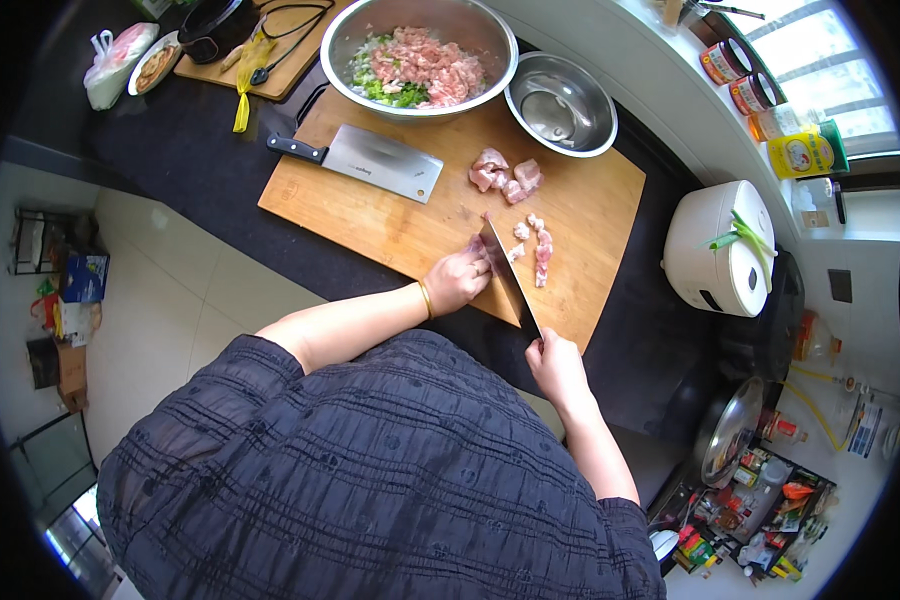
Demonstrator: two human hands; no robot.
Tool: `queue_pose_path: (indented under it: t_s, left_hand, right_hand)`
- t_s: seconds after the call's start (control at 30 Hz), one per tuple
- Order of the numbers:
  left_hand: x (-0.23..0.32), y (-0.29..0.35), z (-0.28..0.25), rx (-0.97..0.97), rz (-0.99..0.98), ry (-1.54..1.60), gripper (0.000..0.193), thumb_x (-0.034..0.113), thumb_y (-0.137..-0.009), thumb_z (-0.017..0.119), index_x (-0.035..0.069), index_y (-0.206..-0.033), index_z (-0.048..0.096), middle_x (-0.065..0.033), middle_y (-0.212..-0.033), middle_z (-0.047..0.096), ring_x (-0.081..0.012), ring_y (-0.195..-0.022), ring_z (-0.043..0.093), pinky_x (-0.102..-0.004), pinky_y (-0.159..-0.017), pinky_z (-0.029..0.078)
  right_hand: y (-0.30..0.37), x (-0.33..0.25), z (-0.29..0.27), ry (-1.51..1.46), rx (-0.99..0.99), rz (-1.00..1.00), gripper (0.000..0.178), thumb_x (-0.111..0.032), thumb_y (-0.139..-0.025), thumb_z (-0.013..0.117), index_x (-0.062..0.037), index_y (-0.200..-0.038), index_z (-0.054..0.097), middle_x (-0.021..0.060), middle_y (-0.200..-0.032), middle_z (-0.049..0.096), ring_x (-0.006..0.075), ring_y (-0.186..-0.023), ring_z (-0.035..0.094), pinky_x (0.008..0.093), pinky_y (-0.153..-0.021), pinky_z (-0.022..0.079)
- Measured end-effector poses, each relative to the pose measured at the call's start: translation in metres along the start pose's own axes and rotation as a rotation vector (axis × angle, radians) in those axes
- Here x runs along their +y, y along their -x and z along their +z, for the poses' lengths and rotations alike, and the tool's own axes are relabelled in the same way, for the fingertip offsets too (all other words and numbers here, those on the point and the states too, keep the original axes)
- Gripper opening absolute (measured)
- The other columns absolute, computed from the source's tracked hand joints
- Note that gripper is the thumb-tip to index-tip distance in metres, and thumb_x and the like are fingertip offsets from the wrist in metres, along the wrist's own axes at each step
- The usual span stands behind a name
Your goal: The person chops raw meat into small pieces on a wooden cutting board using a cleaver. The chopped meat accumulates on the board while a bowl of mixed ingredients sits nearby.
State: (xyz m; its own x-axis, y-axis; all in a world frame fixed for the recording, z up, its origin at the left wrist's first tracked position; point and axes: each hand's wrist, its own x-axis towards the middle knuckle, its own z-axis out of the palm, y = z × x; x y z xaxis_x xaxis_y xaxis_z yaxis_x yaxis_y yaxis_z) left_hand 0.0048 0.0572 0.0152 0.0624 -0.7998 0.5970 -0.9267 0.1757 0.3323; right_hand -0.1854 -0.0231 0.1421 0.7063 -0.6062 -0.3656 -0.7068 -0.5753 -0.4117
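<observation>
The pale rectangular wooden cutting board (pixel 390 215) looks matt, with fine grain, on the dark, faintly glossy stone bench (pixel 185 150). The long steel knife blade (pixel 508 277), just right of the left grip (pixel 457 280), is smooth and dull grey. Beyond that grip, the broad steel cleaver (pixel 383 163) shines softly, and the two round steel bowls (pixel 560 105) gleam. The pink raw meat pieces (pixel 542 252) look wet.
</observation>
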Motion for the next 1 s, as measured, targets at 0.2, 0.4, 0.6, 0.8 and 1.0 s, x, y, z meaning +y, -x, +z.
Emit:
queue_pose_path:
  t_s: [0.2,0.4,0.6,0.8,1.0]
  left_hand:
    - [0.001,-0.003,0.002,0.06,0.001,0.045,0.013,0.005,-0.063,0.058,0.002,-0.075,0.063,-0.0063,-0.081,0.059,-0.0217,-0.08,0.059,-0.0306,-0.069,0.05]
    - [-0.002,-0.008,0.004,0.04,-0.014,0.09,0.015,0.008,-0.061,0.061,0.005,-0.075,0.063,-0.0044,-0.081,0.059,-0.0201,-0.076,0.058,-0.0306,-0.069,0.05]
    - [-0.001,-0.005,0.002,0.043,-0.006,0.039,0.016,0.007,-0.061,0.061,0.006,-0.077,0.062,-0.0036,-0.083,0.059,-0.0204,-0.077,0.058,-0.0309,-0.07,0.05]
    - [-0.003,-0.004,0.005,0.048,-0.007,0.05,0.015,0.009,-0.062,0.062,0.006,-0.076,0.062,-0.0037,-0.081,0.058,-0.0206,-0.076,0.058,-0.0308,-0.068,0.05]
    - [0.0,-0.005,0.0,0.035,-0.014,0.033,0.013,0.01,-0.063,0.063,0.007,-0.076,0.063,-0.0034,-0.079,0.059,-0.0197,-0.072,0.057,-0.0304,-0.063,0.05]
  right_hand:
    - [-0.021,0.0,0.014,0.031,0.007,-0.039,0.015,-0.011,-0.078,0.052,0.0042,-0.077,0.053,0.0284,-0.066,0.057,0.0421,-0.068,0.059,0.0471,-0.066,0.048]
    - [-0.069,-0.025,0.026,-0.012,0.047,-0.046,0.017,-0.012,-0.079,0.051,0.0043,-0.08,0.056,0.0288,-0.071,0.057,0.0434,-0.073,0.058,0.0478,-0.067,0.047]
    - [-0.027,0.003,0.024,-0.036,0.04,-0.045,0.016,-0.012,-0.078,0.052,0.0043,-0.079,0.054,0.0281,-0.071,0.058,0.0431,-0.072,0.059,0.0479,-0.067,0.047]
    - [-0.027,0.015,0.033,-0.032,0.026,-0.045,0.017,-0.012,-0.079,0.051,0.005,-0.078,0.054,0.0286,-0.07,0.058,0.0428,-0.071,0.059,0.0477,-0.067,0.047]
    - [-0.074,-0.026,0.043,-0.029,0.135,-0.075,0.02,-0.015,-0.078,0.052,0.0049,-0.078,0.055,0.0283,-0.071,0.058,0.0427,-0.071,0.059,0.0472,-0.068,0.047]
